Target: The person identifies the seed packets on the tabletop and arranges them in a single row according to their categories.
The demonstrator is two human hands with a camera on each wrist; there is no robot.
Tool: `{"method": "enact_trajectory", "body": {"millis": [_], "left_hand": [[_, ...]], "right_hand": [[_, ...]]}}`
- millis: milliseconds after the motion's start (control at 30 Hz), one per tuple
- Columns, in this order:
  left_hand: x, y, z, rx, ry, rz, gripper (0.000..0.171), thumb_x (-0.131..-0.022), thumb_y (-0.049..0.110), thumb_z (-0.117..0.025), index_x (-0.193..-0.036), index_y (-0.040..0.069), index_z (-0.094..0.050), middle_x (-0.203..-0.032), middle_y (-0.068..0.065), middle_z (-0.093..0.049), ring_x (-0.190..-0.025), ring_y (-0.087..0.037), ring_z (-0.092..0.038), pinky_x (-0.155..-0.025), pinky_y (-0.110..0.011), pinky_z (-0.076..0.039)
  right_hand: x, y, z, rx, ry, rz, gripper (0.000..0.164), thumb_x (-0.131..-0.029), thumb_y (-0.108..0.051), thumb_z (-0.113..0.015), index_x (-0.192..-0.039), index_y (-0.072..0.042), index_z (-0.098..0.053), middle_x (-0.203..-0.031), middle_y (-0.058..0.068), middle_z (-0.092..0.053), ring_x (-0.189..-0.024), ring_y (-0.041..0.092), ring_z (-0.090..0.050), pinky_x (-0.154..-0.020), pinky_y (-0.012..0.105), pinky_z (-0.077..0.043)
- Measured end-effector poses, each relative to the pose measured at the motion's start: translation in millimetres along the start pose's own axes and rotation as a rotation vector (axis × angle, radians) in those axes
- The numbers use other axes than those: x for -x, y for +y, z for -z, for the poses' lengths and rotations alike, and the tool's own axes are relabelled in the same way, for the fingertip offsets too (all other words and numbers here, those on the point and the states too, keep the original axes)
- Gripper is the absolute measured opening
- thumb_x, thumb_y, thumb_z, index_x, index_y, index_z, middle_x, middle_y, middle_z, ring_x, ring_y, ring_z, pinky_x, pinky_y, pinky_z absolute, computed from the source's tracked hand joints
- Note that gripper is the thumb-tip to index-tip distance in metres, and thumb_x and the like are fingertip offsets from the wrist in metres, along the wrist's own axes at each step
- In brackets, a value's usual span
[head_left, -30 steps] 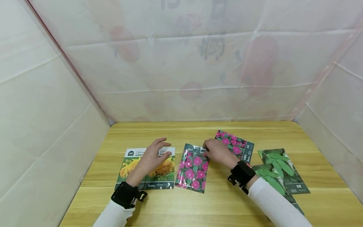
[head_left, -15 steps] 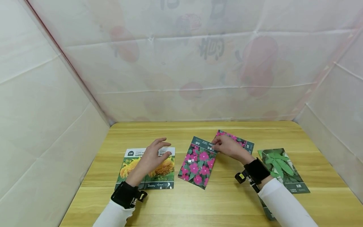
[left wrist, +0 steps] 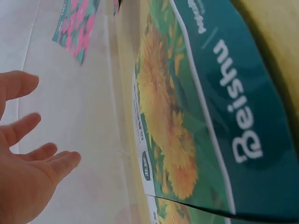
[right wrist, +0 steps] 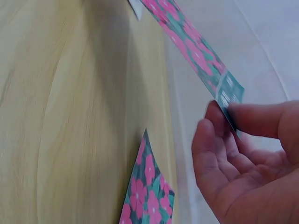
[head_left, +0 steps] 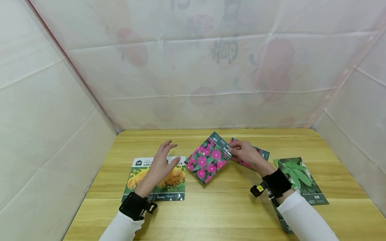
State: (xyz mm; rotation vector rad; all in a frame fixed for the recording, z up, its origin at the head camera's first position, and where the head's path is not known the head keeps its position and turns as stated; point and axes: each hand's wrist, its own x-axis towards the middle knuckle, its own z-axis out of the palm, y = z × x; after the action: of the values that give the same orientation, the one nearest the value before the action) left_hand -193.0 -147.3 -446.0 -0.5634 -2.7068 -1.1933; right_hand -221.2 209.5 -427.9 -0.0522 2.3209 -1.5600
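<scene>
Between the thumb and fingers of my right hand (head_left: 248, 154) a seed packet with pink flowers (head_left: 208, 159) is pinched by its dark labelled end. The right wrist view shows this packet (right wrist: 196, 51) raised off the table, its edge at the thumb. A second pink-flower packet (head_left: 264, 154) lies on the table, partly behind that hand. My left hand (head_left: 159, 167) hovers over two yellow-flower packets (head_left: 175, 182) lying side by side. Its fingers are spread and hold nothing, as the left wrist view also shows above the packet (left wrist: 168, 126).
Two packets with green leaves lie at the right: one (head_left: 301, 180) is in plain sight, the other (head_left: 284, 224) is mostly under the right sleeve (head_left: 304, 217). White printed sheeting (head_left: 193, 77) walls the wooden table (head_left: 211, 217) at the back and sides.
My right hand has lifted the pink-flower packet off the table and turned it, shifting slightly right and away from me. The left hand stays over the yellow packets, fingers slightly raised.
</scene>
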Motion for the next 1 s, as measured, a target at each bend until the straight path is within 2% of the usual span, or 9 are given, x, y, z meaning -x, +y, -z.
{"method": "enact_trajectory", "body": {"millis": [200,367,500,600,667,733,867,933,1000], "left_hand": [[-2.8,3.4,-5.4,0.144,0.017,0.03,0.058,-0.103,0.014,-0.067,-0.154,0.0,-0.042,-0.162,-0.022,-0.033,-0.146,-0.039,-0.039,-0.117,-0.051,-0.045],[0.2,9.1,-19.7,0.335,0.034,0.077,0.061,-0.105,0.014,-0.063,-0.157,-0.001,-0.035,-0.161,-0.024,-0.032,-0.146,-0.04,-0.04,-0.118,-0.046,-0.046],[2.2,13.3,-28.5,0.5,-0.02,0.143,0.063,-0.109,0.025,-0.059,-0.16,0.001,-0.03,-0.159,-0.024,-0.037,-0.141,-0.04,-0.047,-0.114,-0.043,-0.05],[1.8,14.0,-32.7,0.636,-0.076,0.186,0.065,-0.108,0.032,-0.059,-0.159,0.001,-0.032,-0.153,-0.025,-0.044,-0.136,-0.039,-0.052,-0.113,-0.048,-0.05],[-0.3,9.5,-37.9,0.742,-0.091,0.19,0.063,-0.107,0.031,-0.062,-0.157,0.002,-0.036,-0.148,-0.024,-0.049,-0.132,-0.038,-0.056,-0.113,-0.05,-0.05],[-2.2,3.2,-44.2,0.811,-0.097,0.183,0.058,-0.107,0.03,-0.062,-0.153,0.003,-0.04,-0.143,-0.022,-0.051,-0.129,-0.033,-0.059,-0.113,-0.047,-0.051],[-6.5,4.4,-49.6,0.871,-0.058,0.226,0.045,-0.106,0.021,-0.063,-0.144,0.001,-0.047,-0.135,-0.019,-0.055,-0.121,-0.026,-0.064,-0.11,-0.043,-0.054],[-8.1,17.1,-45.5,0.889,-0.027,0.295,0.04,-0.105,0.016,-0.064,-0.139,-0.001,-0.05,-0.132,-0.021,-0.055,-0.12,-0.03,-0.065,-0.11,-0.046,-0.054],[-9.9,26.0,-42.9,0.913,0.003,0.329,0.035,-0.105,0.008,-0.062,-0.135,-0.004,-0.051,-0.128,-0.026,-0.056,-0.117,-0.036,-0.065,-0.109,-0.049,-0.054]], "right_hand": [[-0.4,-0.9,-1.5,-0.081,0.1,0.011,0.044,-0.111,-0.011,-0.051,-0.148,0.011,-0.043,-0.131,0.027,-0.06,-0.11,0.032,-0.066,-0.1,0.046,-0.059],[1.8,-1.5,-3.7,-0.163,0.154,0.019,0.047,-0.11,-0.013,-0.053,-0.149,0.011,-0.042,-0.132,0.027,-0.06,-0.111,0.029,-0.068,-0.106,0.045,-0.057],[4.4,-3.9,-6.7,-0.252,0.172,0.014,0.047,-0.11,-0.013,-0.053,-0.149,0.01,-0.041,-0.128,0.024,-0.061,-0.117,0.036,-0.065,-0.11,0.049,-0.052],[6.0,-4.9,-9.0,-0.306,0.178,0.015,0.047,-0.11,-0.012,-0.053,-0.15,0.009,-0.039,-0.129,0.024,-0.06,-0.12,0.039,-0.064,-0.112,0.05,-0.051],[6.3,-4.7,-10.4,-0.329,0.185,0.02,0.046,-0.11,-0.011,-0.053,-0.149,0.009,-0.039,-0.13,0.023,-0.06,-0.118,0.037,-0.065,-0.112,0.049,-0.051],[5.9,-3.9,-11.8,-0.34,0.196,0.031,0.044,-0.11,-0.011,-0.053,-0.147,0.01,-0.04,-0.127,0.022,-0.061,-0.115,0.033,-0.067,-0.111,0.048,-0.052],[5.5,-1.6,-14.7,-0.362,0.211,0.042,0.041,-0.109,-0.01,-0.055,-0.143,0.01,-0.042,-0.122,0.02,-0.063,-0.107,0.025,-0.07,-0.107,0.044,-0.056],[6.3,-0.6,-16.2,-0.374,0.209,0.041,0.041,-0.109,-0.01,-0.055,-0.143,0.009,-0.041,-0.122,0.019,-0.063,-0.104,0.02,-0.07,-0.105,0.041,-0.057],[7.1,0.3,-17.9,-0.387,0.204,0.039,0.042,-0.109,-0.01,-0.055,-0.143,0.009,-0.04,-0.121,0.018,-0.062,-0.101,0.016,-0.07,-0.104,0.039,-0.058]]}}
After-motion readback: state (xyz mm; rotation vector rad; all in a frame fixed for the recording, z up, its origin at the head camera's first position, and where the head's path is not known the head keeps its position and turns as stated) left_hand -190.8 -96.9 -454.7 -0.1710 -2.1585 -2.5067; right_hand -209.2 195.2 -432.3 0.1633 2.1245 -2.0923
